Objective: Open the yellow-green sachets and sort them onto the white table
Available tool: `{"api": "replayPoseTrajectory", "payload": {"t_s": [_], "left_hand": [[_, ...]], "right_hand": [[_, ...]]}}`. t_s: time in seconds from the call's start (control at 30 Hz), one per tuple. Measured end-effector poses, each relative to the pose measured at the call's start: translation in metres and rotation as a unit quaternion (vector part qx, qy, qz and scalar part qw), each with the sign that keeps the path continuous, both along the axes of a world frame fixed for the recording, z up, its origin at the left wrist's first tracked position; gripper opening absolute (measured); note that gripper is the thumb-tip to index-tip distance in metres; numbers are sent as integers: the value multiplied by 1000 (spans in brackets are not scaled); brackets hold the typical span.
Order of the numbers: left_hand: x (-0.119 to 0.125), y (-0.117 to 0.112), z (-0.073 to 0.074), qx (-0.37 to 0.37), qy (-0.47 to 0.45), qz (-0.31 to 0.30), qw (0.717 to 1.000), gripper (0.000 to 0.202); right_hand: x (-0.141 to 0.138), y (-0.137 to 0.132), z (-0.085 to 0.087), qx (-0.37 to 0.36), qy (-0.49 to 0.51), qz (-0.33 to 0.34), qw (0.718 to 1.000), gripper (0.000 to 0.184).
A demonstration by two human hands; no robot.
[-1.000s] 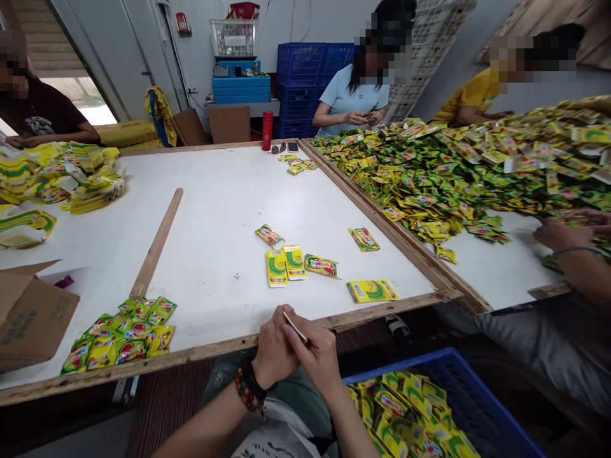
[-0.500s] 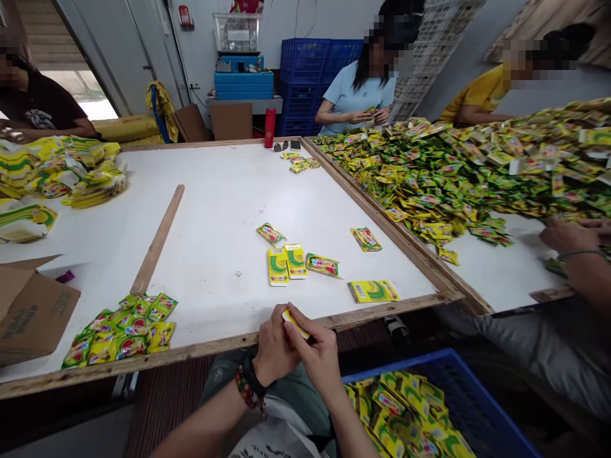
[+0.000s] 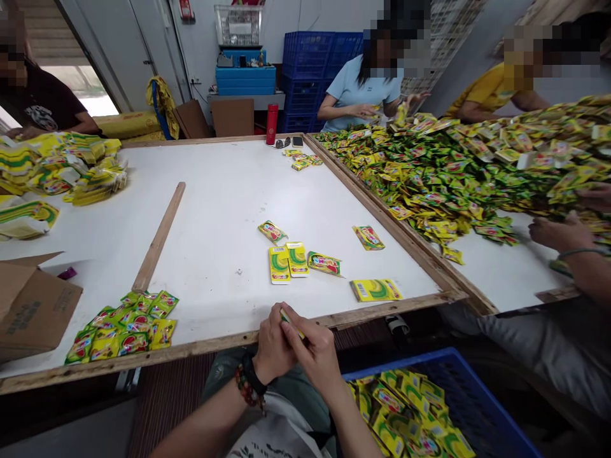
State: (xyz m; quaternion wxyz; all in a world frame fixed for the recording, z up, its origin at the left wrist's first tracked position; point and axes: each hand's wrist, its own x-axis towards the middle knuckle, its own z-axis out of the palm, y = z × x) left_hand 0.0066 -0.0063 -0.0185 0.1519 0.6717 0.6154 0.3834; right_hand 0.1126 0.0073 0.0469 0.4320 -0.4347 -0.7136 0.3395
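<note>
We've got a carton (image 3: 35, 312) by the table's (image 3: 224, 222) front edge, far left in view, then sachets (image 3: 133, 323) along that edge, a strip (image 3: 160, 235) of wood running back from them. Left hand (image 3: 274, 346) at the front edge: fingers curled in, closed around a small box (image 3: 285, 315). Right hand (image 3: 315, 350) pinches the same box, thumb along it, fingers bent; between both hands it's mostly hidden. Behind, we see loose packs (image 3: 279, 266) mid-table, a yellow pack (image 3: 376, 290) near the right front corner, a filled blue crate (image 3: 482, 407) below.
</note>
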Motion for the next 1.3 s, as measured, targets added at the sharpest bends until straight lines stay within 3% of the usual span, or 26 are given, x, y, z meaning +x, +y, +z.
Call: {"api": "replayPoseTrajectory", "payload": {"t_s": [0.17,0.43,0.53,0.7,0.77,0.9,1.1,1.3], "left_hand": [[1,1,-2,21,-8,-20,1000,38],[-3,0,13,59,-44,-41,996,23],[-3,0,15,62,-61,-44,995,28],[1,-1,12,63,-90,-43,993,41],[1,-3,9,96,-96,-31,990,42],[-2,-6,3,114,-102,-27,988,42],[-4,-9,1,141,-103,-44,984,38],[-3,-5,6,102,-97,-36,989,40]], "right_hand": [[6,-2,-7,71,-11,20,997,42],[2,-13,-5,71,16,-3,997,42],[3,-15,-6,12,59,0,998,35],[3,-21,-4,-150,120,-157,969,28],[0,-23,-1,-169,122,-166,964,24],[-8,-27,2,-145,117,-148,971,19],[-9,-36,-8,-71,108,-148,981,18],[0,-35,-7,-44,75,-147,985,47]]}}
